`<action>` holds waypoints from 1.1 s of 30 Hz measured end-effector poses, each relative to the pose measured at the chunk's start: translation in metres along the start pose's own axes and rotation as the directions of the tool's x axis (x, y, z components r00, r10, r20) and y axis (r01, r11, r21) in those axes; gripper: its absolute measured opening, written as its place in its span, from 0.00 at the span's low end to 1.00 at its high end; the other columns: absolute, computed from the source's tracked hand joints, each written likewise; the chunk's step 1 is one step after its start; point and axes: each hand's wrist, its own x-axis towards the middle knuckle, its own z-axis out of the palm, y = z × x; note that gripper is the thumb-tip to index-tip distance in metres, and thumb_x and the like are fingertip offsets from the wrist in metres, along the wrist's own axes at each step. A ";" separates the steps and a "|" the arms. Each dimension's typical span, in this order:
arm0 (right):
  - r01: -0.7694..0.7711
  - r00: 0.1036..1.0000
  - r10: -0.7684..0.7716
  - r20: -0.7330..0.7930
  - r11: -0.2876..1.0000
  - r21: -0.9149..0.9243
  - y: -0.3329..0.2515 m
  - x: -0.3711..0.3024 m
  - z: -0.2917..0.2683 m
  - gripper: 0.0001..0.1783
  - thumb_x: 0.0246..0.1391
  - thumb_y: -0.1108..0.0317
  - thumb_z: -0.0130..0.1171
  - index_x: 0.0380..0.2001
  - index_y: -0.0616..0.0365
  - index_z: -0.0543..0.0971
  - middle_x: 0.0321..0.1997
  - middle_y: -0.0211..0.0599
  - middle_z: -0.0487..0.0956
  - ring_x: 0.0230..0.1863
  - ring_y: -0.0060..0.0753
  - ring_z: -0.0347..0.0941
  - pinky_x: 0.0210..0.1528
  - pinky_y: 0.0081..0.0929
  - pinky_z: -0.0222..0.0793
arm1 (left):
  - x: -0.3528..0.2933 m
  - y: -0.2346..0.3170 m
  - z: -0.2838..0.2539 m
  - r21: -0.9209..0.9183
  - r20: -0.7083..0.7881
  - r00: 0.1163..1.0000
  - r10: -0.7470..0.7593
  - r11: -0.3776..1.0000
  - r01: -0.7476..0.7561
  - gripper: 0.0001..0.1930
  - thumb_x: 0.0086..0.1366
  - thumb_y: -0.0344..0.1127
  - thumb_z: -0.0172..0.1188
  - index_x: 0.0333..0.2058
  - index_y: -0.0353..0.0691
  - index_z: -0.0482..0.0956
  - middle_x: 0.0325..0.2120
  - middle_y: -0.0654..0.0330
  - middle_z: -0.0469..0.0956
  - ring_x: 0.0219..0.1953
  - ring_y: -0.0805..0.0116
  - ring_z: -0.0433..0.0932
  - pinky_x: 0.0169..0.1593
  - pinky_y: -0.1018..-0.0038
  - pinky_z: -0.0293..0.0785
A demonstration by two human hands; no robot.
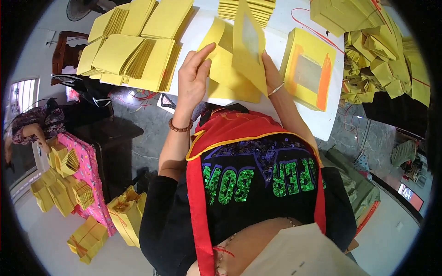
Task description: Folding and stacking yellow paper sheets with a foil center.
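Over the white table point(329, 124), my right hand point(272, 73) grips the edge of a yellow paper sheet point(244, 64) with a greyish panel; the sheet hides most of its fingers. That sheet stands tilted up and is slightly blurred. My left hand point(194, 76) is beside the left edge of another yellow paper piece point(225, 69), thumb and index finger apart. Whether its fingertips touch the paper is hard to see. To the right of my right hand lies a yellow paper stack point(294, 50) with orange strips and a grey panel on top.
Folded yellow paper bundles point(119, 55) fill the table's left side, and more stacks point(248, 9) stand at the back. Tied yellow bundles point(377, 60) are piled at far right. At left, another person's arm point(34, 133) is near a pink cloth point(85, 170) with yellow bundles.
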 end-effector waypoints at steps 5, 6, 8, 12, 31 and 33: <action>-0.035 0.998 0.029 -0.049 0.991 -0.128 0.006 -0.025 0.009 0.22 0.57 0.55 0.44 0.50 0.57 0.63 0.46 0.39 0.71 0.41 0.30 0.72 0.40 0.27 0.73 | 0.012 -0.008 -0.003 -0.058 0.040 0.999 0.000 0.998 0.002 0.17 0.56 0.23 0.48 0.46 0.39 0.72 0.22 0.66 0.60 0.24 0.78 0.60 0.28 0.83 0.58; -0.125 0.991 0.122 -0.051 0.989 -0.078 0.001 -0.032 0.015 0.22 0.57 0.56 0.45 0.50 0.56 0.63 0.45 0.37 0.72 0.41 0.29 0.72 0.40 0.26 0.73 | 0.015 -0.010 -0.003 -0.103 0.040 0.999 -0.002 0.995 0.006 0.17 0.57 0.23 0.48 0.46 0.39 0.72 0.22 0.66 0.60 0.24 0.78 0.60 0.28 0.83 0.57; -0.209 0.977 0.208 -0.049 0.978 -0.026 -0.004 -0.044 0.019 0.22 0.56 0.57 0.47 0.50 0.54 0.63 0.44 0.36 0.72 0.40 0.27 0.72 0.39 0.24 0.73 | 0.022 -0.010 -0.002 -0.101 0.048 0.997 0.054 0.994 -0.049 0.17 0.57 0.23 0.48 0.46 0.39 0.72 0.22 0.67 0.60 0.24 0.79 0.59 0.27 0.84 0.57; -0.083 0.997 0.083 -0.002 0.996 -0.023 -0.026 -0.066 0.006 0.23 0.56 0.59 0.48 0.53 0.55 0.62 0.43 0.33 0.72 0.42 0.24 0.71 0.40 0.23 0.71 | 0.042 0.006 0.005 -0.220 0.072 0.986 0.148 0.967 -0.129 0.16 0.58 0.26 0.49 0.47 0.37 0.71 0.23 0.69 0.60 0.24 0.82 0.59 0.28 0.86 0.55; 0.083 0.599 -0.645 -0.474 0.639 -0.764 -0.175 -0.248 -0.244 0.21 0.49 0.73 0.56 0.48 0.59 0.66 0.43 0.32 0.72 0.41 0.23 0.69 0.41 0.20 0.67 | -0.036 -0.088 0.058 -0.212 -0.066 0.879 -0.473 0.867 0.451 0.19 0.57 0.24 0.49 0.49 0.33 0.68 0.21 0.65 0.71 0.19 0.81 0.65 0.23 0.82 0.65; 0.067 0.609 -0.657 -0.445 0.602 -0.796 -0.168 -0.237 -0.245 0.21 0.48 0.72 0.58 0.47 0.60 0.67 0.42 0.32 0.73 0.40 0.23 0.69 0.40 0.20 0.67 | -0.040 -0.096 0.057 -0.101 -0.074 0.904 -0.420 0.905 0.412 0.19 0.57 0.24 0.49 0.49 0.34 0.68 0.22 0.65 0.71 0.19 0.80 0.65 0.23 0.82 0.65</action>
